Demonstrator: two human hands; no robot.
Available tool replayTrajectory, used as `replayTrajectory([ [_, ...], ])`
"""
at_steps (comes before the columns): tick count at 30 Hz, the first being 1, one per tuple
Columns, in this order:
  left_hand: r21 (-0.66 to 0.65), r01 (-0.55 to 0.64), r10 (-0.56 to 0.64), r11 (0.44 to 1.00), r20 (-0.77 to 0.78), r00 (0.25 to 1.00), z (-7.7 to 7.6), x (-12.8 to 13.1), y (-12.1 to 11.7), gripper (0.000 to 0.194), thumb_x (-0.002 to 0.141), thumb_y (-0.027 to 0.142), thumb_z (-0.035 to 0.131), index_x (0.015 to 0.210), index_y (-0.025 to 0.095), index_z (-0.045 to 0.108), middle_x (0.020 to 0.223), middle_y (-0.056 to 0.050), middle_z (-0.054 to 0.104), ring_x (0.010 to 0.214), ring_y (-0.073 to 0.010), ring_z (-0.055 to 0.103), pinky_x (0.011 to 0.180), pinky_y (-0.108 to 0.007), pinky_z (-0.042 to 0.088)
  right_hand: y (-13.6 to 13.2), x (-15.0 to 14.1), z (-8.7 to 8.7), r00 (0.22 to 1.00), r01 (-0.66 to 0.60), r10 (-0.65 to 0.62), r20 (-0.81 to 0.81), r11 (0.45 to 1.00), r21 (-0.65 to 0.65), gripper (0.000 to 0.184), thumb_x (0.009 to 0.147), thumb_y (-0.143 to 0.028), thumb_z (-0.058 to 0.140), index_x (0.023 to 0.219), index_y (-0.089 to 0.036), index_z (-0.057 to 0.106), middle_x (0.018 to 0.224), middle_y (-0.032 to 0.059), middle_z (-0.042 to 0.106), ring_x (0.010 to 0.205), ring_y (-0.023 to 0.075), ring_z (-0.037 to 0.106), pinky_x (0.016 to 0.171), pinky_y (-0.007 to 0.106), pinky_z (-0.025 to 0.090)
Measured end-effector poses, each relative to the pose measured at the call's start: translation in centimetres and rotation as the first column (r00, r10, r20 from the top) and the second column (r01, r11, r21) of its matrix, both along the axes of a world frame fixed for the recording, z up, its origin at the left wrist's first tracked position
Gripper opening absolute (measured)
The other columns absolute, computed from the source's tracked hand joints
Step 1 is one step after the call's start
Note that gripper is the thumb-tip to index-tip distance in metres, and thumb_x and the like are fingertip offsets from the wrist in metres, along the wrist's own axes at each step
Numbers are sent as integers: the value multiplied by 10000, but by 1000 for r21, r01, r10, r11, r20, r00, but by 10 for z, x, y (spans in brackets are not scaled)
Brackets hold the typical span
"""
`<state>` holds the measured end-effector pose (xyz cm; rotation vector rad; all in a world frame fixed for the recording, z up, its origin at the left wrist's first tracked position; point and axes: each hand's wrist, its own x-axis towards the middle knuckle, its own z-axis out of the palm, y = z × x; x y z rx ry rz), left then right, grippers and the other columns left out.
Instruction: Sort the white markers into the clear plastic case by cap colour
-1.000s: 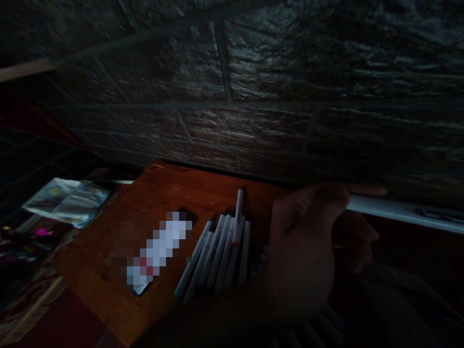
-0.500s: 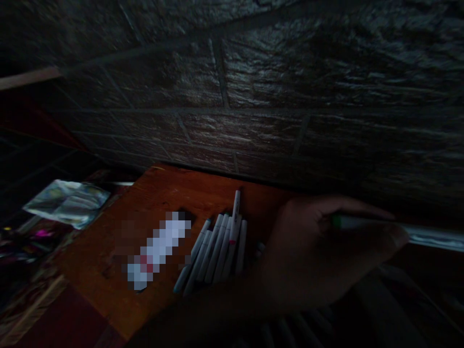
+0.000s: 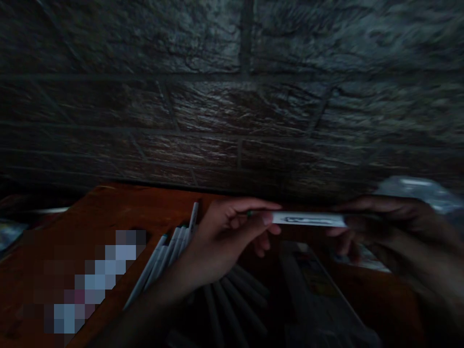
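Observation:
A white marker (image 3: 308, 219) with a green end and dark print on its side lies level between both hands. My left hand (image 3: 232, 237) pinches its green end between thumb and fingers. At the other end, my right hand (image 3: 387, 227) grips the marker too; its fingers are dim. Several white markers (image 3: 159, 261) lie side by side on the wooden table, partly behind my left forearm. More white markers (image 3: 232, 309) are fanned out in shadow below my left hand. A clear plastic case (image 3: 319, 290) with a yellowish label rests below the held marker.
The orange-brown wooden table (image 3: 119, 208) meets a dark brick-patterned wall (image 3: 217, 106). At left on the table is a pixelated pale object (image 3: 101, 280). Crumpled clear plastic (image 3: 416, 191) sits behind my right hand. Another shiny packet (image 3: 10, 234) shows at the left edge.
The view has turned right, bringing my right hand and the plastic case into sight. The marker in my left hand now shows fully, with my right hand on its far end.

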<state>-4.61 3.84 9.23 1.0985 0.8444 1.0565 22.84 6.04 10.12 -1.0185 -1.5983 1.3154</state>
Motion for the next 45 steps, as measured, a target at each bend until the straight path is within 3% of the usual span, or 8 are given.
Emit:
replayTrajectory([
  [2,35,-12,12,999,2,1000,2,-1,-1,222,952,253,735,1141,144,774,861,-64,780,609,-81,672,574,-151,556,-1,-2,6,994,-61,54,-97,996,-68,130,931,-312,778,1027,-232,816,765,74,779,572,186,742,486,214,609],
  [8,78,-40,42,996,-15,999,4,-5,-6,190,938,303,761,1095,208,809,830,-47,781,594,-98,683,547,-160,568,-7,-9,13,955,-199,182,-232,979,-49,210,938,-132,745,1124,-220,785,874,66,814,649,154,776,565,186,641],
  [16,116,18,-21,993,23,1000,14,-10,-16,230,918,247,785,1147,254,807,872,-46,798,604,-76,683,570,-134,566,-15,-9,21,940,-227,211,-268,973,-30,174,946,-144,744,1113,-190,759,892,64,817,681,154,787,568,182,650],
  [23,114,4,-6,993,19,1000,17,-6,-18,262,866,160,816,1125,200,799,848,-54,802,567,-71,678,551,-138,576,-18,-10,28,965,-179,177,-193,984,4,139,906,-130,785,1037,-163,750,821,54,807,602,122,756,558,151,632],
  [31,220,-90,136,971,-200,970,19,-1,-21,206,863,254,822,1035,144,792,695,-29,736,544,-86,659,524,-141,542,-20,-12,26,993,-85,93,-76,991,108,157,854,-177,842,998,-177,778,735,44,777,582,88,709,567,113,576],
  [35,238,-97,149,966,-213,966,23,-1,-22,173,879,256,797,1020,156,800,773,-56,774,549,-99,669,523,-163,546,-19,-14,23,999,-23,29,-37,985,169,111,853,-226,845,939,-171,802,630,28,720,517,89,649,503,140,535],
  [45,250,-124,187,960,-246,951,23,-1,-22,130,834,229,832,949,175,804,635,-1,718,496,-84,639,483,-133,511,-21,-17,20,995,-39,47,-91,995,91,121,863,-229,840,944,-159,784,649,19,720,521,72,646,509,130,538],
])
